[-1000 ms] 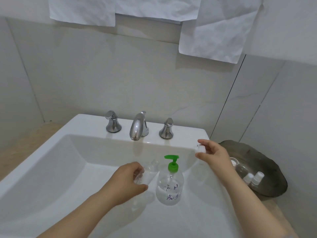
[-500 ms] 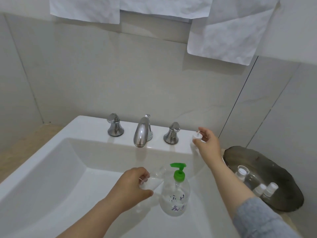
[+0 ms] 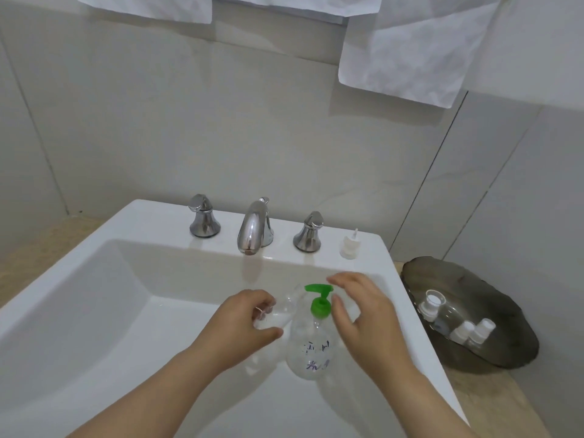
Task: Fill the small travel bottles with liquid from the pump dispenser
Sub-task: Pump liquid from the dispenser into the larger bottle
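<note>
A clear pump dispenser (image 3: 308, 352) with a green pump head (image 3: 319, 297) and handwritten marks stands inside the white sink (image 3: 104, 298). My left hand (image 3: 245, 327) grips a small clear travel bottle (image 3: 282, 309), tilted with its mouth under the green spout. My right hand (image 3: 361, 314) hovers with relaxed fingers just right of and above the pump head, holding nothing. The bottle's white cap (image 3: 349, 245) stands on the sink's back ledge at the right.
A chrome faucet (image 3: 252, 227) with two handles (image 3: 203, 216) (image 3: 309, 232) sits on the back ledge. A dark oval tray (image 3: 467, 314) to the right of the sink holds several small white-capped bottles (image 3: 474, 333). White cloths (image 3: 407, 49) hang on the wall above.
My right hand set the white cap on the sink's back ledge, let go, and came back to the green pump head. My left hand kept the small bottle at the spout.
</note>
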{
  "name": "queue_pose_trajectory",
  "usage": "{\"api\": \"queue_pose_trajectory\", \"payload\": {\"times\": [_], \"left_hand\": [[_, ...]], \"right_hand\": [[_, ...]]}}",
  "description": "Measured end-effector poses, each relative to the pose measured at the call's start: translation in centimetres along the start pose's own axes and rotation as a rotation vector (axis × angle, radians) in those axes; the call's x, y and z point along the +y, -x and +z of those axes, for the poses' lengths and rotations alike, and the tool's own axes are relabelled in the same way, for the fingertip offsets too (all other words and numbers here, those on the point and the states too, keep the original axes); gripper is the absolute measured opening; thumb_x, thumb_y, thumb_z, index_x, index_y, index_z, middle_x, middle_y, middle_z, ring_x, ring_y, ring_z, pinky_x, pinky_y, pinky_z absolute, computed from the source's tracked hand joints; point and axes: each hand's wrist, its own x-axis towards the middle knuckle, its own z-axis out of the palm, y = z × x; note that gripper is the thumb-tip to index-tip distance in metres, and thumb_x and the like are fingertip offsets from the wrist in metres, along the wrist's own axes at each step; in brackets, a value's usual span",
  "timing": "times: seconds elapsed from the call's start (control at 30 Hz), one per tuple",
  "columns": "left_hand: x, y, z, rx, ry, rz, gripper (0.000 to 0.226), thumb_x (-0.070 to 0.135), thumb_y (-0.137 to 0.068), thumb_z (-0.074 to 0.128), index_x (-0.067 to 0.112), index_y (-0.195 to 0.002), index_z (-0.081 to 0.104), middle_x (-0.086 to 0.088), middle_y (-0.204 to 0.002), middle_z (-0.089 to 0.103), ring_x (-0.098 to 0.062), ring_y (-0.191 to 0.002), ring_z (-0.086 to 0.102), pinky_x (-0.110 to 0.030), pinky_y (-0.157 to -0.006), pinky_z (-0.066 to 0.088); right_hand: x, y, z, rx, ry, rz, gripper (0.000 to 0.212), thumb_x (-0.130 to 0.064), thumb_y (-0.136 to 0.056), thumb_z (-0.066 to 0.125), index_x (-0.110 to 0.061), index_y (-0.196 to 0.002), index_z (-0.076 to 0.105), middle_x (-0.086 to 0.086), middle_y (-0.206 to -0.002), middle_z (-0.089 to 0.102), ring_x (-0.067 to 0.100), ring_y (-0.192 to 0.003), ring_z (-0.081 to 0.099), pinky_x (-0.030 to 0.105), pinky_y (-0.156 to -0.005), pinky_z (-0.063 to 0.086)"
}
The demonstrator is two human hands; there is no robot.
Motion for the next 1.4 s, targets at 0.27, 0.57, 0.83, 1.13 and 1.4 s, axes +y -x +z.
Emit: {"api": "queue_pose_trajectory", "payload": {"times": [0.27, 0.57, 0.83, 1.13, 1.4], "left_hand": [[0.6, 0.9, -0.4, 0.048, 0.055, 0.033, 0.039, 0.027, -0.075, 0.077, 0.027, -0.11, 0.061, 0.014, -0.105, 0.058, 0.004, -0.092, 0.056, -0.006, -0.077, 0.045], [2.0, -0.7, -1.2, 0.047, -0.035, 0.022, 0.048, 0.019, -0.077, 0.076, 0.019, -0.122, 0.059, 0.006, -0.116, 0.058, -0.009, -0.107, 0.056, -0.022, -0.094, 0.044], [0.2, -0.2, -0.1, 0.125, 0.107, 0.035, 0.046, 0.017, -0.076, 0.077, 0.026, -0.118, 0.062, 0.016, -0.108, 0.06, 0.004, -0.101, 0.055, -0.018, -0.087, 0.047], [-0.6, -1.0, -0.7, 0.106, 0.152, 0.055, 0.046, 0.019, -0.076, 0.078, 0.03, -0.117, 0.062, 0.015, -0.109, 0.061, 0.004, -0.103, 0.056, -0.011, -0.08, 0.043], [-0.8, -1.7, -0.5, 0.103, 0.157, 0.056, 0.047, 0.018, -0.075, 0.078, 0.028, -0.118, 0.063, 0.015, -0.109, 0.061, 0.002, -0.103, 0.056, -0.01, -0.08, 0.043]], "right_hand": [[-1.0, 1.0, 0.2, -0.091, 0.147, -0.066, 0.033, -0.011, -0.086, 0.059, -0.017, -0.119, 0.063, -0.009, -0.114, 0.055, 0.008, -0.102, 0.054, 0.017, -0.082, 0.043], [-1.5, 1.7, -0.3, -0.159, 0.18, -0.025, 0.049, -0.022, -0.083, 0.057, -0.018, -0.132, 0.053, -0.008, -0.127, 0.049, 0.014, -0.113, 0.051, 0.019, -0.087, 0.043], [-1.2, 2.7, 0.8, -0.316, 0.154, -0.024, 0.083, -0.035, -0.08, 0.063, -0.023, -0.149, 0.017, -0.014, -0.15, 0.007, 0.012, -0.132, 0.029, 0.016, -0.1, 0.033], [-0.4, 2.5, 1.6, -0.444, 0.08, 0.136, 0.113, -0.022, -0.07, 0.08, -0.058, -0.135, -0.007, -0.018, -0.129, 0.033, 0.005, -0.094, 0.049, 0.007, -0.069, 0.038], [-0.3, 2.3, 2.1, -0.401, 0.046, 0.186, 0.11, -0.021, -0.066, 0.079, -0.059, -0.132, -0.001, -0.021, -0.112, 0.044, -0.001, -0.084, 0.048, 0.005, -0.066, 0.037]]}}
